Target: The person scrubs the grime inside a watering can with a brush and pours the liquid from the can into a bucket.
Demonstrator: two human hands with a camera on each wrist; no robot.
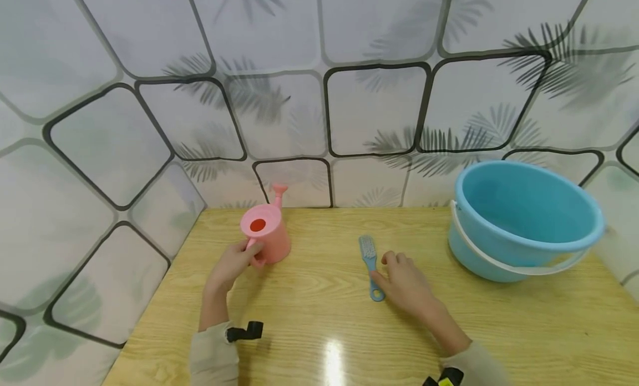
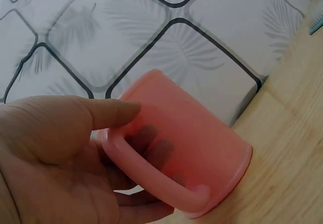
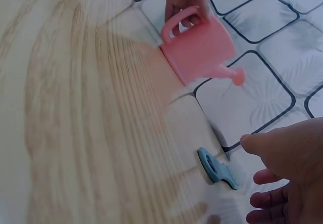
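Watering can: a pink, cylindrical plastic watering can (image 1: 273,243) with a slim spout is placed on the left of the table (image 1: 309,319), apparently upright, its spout pointed toward the wall (image 1: 374,108).
Left hand: the can's loop handle (image 2: 146,171) is gripped by the left hand (image 1: 231,268), with fingers curled through the loop and the thumb pressed near its top.
Brush: a slim blue brush with a pale bristled head and ring-ended handle (image 1: 370,264) is seen lying between the can and the bucket (image 1: 504,253).
Right hand: the right hand (image 1: 406,283) is held just beside the brush, fingers loosely open, nothing gripped; whether the brush is touched by the thumb cannot be told.
Step at the brush: the can is judged to be secured while the brush is being addressed; for lifting, its handle would need to be pinched.
Bucket: light blue plastic, round, white-handled, set at the right.
Tabletop: yellowish wood grain is shown, marked by a bright reflection.
Wall: pale panels are patterned with dark rounded outlines and grey fronds.
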